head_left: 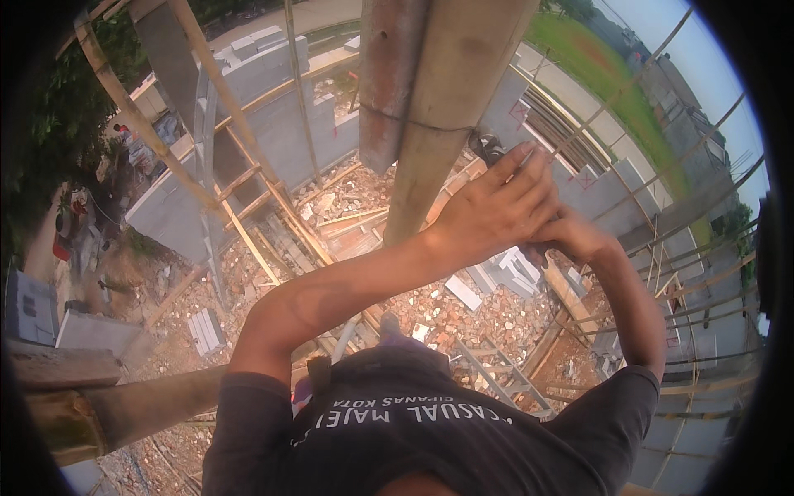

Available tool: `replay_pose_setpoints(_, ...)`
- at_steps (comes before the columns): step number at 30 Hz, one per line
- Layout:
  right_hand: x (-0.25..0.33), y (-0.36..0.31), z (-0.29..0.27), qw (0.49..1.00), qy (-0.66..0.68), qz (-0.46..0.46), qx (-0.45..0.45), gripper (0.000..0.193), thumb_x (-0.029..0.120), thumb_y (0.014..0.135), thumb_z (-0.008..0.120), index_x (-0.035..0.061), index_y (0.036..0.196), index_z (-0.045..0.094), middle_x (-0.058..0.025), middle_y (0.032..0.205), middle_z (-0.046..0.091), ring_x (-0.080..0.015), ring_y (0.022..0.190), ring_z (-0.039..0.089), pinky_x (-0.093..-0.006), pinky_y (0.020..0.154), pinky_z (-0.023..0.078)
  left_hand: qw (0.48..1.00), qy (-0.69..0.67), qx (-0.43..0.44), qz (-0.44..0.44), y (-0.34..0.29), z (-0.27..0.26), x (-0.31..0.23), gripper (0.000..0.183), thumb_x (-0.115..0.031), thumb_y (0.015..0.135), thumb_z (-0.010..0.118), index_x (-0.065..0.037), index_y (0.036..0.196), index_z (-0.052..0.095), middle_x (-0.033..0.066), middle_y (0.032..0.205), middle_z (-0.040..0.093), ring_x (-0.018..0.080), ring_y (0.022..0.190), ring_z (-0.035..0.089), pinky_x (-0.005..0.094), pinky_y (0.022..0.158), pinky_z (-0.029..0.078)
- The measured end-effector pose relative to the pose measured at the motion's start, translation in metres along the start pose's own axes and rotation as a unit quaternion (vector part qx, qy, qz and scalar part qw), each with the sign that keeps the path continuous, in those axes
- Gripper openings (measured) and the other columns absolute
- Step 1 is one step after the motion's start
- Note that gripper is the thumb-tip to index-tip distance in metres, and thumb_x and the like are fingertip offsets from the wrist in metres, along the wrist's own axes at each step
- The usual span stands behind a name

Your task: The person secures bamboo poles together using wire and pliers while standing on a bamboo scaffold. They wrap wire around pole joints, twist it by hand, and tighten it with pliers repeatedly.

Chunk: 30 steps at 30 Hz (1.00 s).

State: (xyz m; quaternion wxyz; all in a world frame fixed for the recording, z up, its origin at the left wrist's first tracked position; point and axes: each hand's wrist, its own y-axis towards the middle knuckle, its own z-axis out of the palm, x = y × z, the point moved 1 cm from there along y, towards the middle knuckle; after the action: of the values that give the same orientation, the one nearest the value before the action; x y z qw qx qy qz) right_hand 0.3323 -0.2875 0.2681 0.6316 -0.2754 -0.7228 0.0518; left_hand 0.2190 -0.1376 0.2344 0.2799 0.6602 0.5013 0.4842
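My left hand [500,197] reaches across to the right of a bamboo pole [451,91], its fingers bent together around a thin grey piece [526,159] whose kind I cannot make out. Against it, my right hand [575,235] is closed with curled fingers; what they hold is hidden. A wire [413,122] runs around the bamboo and the reddish-brown post [389,74] beside it. Close to my left fingertips, by the wire's right end, is a small dark object [486,147], too unclear to name.
I am high above rubble-strewn ground [438,318]. A thick horizontal bamboo [157,413] lies at my lower left. Grey block walls [256,124] stand below, with a ladder [504,376] under me. Thin bamboo poles [662,174] cross on the right.
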Motion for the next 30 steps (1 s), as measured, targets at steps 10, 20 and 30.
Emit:
replay_pose_setpoints(10, 0.089, -0.071, 0.033, 0.835, -0.502, -0.1, -0.203, 0.04, 0.017, 0.082, 0.073, -0.0003, 0.115, 0.059, -0.0118, 0.073, 0.068, -0.029, 0.07, 0.069, -0.0361, 0.067, 0.055, 0.988, -0.003, -0.154, -0.001, 0.045, 0.013, 0.012, 0.021, -0.022, 0.073, 0.064, -0.013, 0.063, 0.048, 0.0007, 0.059, 0.046, 0.0155, 0.055, 0.049, 0.0314, 0.053, 0.034)
replay_pose_setpoints(20, 0.114, -0.09, 0.031, 0.204, -0.808, -0.291, -0.47, 0.03, 0.014, 0.08, 0.069, 0.0101, 0.108, 0.063, -0.0016, 0.1, 0.066, -0.0199, 0.094, 0.065, -0.0354, 0.087, 0.052, 0.95, -0.15, -0.143, -0.233, 0.095, -0.011, 0.016, 0.012, -0.014, 0.07, 0.066, -0.005, 0.073, 0.058, 0.013, 0.066, 0.063, 0.028, 0.06, 0.063, 0.0399, 0.059, 0.048)
replay_pose_setpoints(30, 0.18, -0.07, 0.01, 0.2, -0.831, -0.391, -0.343, 0.029, 0.011, 0.073, 0.074, 0.0069, 0.099, 0.061, -0.004, 0.088, 0.064, -0.0231, 0.084, 0.065, -0.0352, 0.075, 0.055, 0.945, -0.158, -0.192, -0.213, 0.077, -0.028, 0.03, 0.047, -0.007, 0.077, 0.067, 0.007, 0.12, 0.054, 0.0219, 0.117, 0.058, 0.0374, 0.117, 0.054, 0.0473, 0.097, 0.047)
